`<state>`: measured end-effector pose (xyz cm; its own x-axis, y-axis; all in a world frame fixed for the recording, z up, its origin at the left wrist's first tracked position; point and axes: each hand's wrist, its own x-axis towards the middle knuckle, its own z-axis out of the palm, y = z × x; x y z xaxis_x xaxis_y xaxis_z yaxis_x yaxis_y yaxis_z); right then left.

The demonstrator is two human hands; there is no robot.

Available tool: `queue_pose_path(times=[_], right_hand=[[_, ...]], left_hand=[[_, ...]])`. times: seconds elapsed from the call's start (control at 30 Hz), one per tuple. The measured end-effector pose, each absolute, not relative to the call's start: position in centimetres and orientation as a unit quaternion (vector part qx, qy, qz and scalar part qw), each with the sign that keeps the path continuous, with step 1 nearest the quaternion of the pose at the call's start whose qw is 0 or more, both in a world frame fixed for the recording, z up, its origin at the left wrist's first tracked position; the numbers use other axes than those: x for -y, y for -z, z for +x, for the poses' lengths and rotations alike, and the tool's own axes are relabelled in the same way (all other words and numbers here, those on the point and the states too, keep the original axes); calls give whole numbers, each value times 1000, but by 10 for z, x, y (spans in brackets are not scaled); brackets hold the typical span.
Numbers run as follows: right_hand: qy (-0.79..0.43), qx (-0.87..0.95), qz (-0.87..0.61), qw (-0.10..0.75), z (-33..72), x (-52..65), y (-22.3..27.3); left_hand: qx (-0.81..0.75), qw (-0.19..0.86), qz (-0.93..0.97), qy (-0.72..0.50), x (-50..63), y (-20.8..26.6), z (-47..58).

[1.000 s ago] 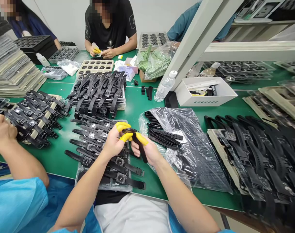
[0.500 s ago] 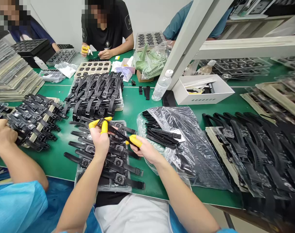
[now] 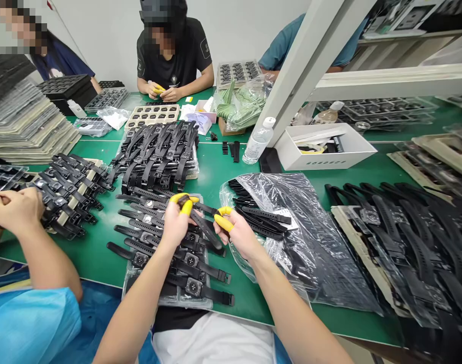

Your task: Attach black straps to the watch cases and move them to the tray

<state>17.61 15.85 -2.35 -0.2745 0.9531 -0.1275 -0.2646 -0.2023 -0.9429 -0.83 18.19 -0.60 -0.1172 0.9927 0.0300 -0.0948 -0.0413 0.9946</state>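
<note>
A black watch strap [image 3: 207,231] slants down and right from my left hand [image 3: 174,222]. The yellow-covered thumb and finger of that hand pinch a dark watch body [image 3: 183,200], mostly hidden by them. My right hand [image 3: 238,230] is just right of the strap, its yellow-covered thumb and finger curved with a narrow gap between them; the strap's free end lies just below its fingertips. Beneath both hands, a clear plastic tray [image 3: 166,302] bears rows of watches [image 3: 193,287] with black straps laid sideways.
On the right is a plastic bag of black straps [image 3: 310,237], and beyond it stacked watch trays [image 3: 352,237]. A bottle [image 3: 258,141] and a white box [image 3: 325,151] stand behind. More strapped watches [image 3: 158,151] lie ahead. A co-worker's hands [image 3: 18,210] rest at left; another person [image 3: 173,60] works opposite.
The strap has swung lower, and its free end has come away from my right thumb and finger. My left hand keeps its hold on the watch. The whole view has shifted slightly.
</note>
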Motion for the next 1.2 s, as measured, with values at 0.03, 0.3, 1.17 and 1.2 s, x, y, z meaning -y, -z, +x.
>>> queue_pose_path(times=[0.03,0.3,1.17,1.2], right_hand=[[-669,438,-390,457,175,-158,24],[-708,439,-356,424,168,-152,26],[-751,380,-327,431,172,-151,16],[-752,390,-323,422,171,-151,17]], left_hand=[[-490,490,493,-527,-179,10,-5],[-412,266,789,-370,-171,22,-8],[-399,217,822,-344,-166,15,-9],[-395,217,829,-331,-166,15,-9]])
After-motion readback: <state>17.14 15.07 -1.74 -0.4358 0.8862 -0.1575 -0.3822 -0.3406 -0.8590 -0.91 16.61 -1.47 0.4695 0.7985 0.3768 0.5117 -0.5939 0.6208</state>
